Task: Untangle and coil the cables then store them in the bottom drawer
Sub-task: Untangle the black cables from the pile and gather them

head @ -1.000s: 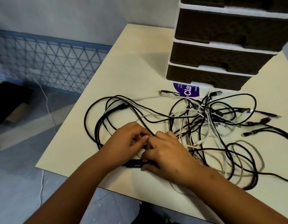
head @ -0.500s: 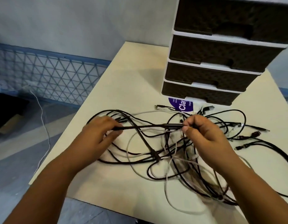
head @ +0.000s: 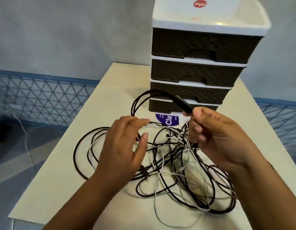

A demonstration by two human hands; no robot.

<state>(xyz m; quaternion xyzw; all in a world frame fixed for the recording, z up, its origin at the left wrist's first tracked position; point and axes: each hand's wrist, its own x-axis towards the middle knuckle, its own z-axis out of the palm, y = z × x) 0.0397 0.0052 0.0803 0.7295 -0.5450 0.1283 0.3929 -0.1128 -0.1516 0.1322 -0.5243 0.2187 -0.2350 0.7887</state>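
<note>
While half a second ago both hands were stretching one black strand level between them low over the pile, the right hand [head: 215,138] is now lifting that black cable [head: 152,95] by its plug end, up at centre frame in front of the drawer unit [head: 198,63]. The cable is arcing up and left from the pinch, then dropping behind the left hand [head: 124,146] into the tangle [head: 177,163]. The left hand is no longer gripping the strand; it is hovering over the left side of the pile, fingers spread wide and loosely bent, holding nothing that shows, motion-blurred.

Reading: one end is freed and being drawn out, so untangling is under way on the first cable. Nothing is coiled yet. The black and white cables are lying knotted on the table [head: 110,90] across the centre and lower right of the frame.

Right hand pose: raised, palm turned left, thumb and forefinger pinching the plug body, other fingers curled under. The forearm is coming in from the lower right. The left forearm is coming in from the lower left, palm down.

The bottom drawer [head: 160,107] is sitting closed just behind the raised plug, partly hidden by the right hand. A purple label [head: 167,122] is lying at its foot.
</note>
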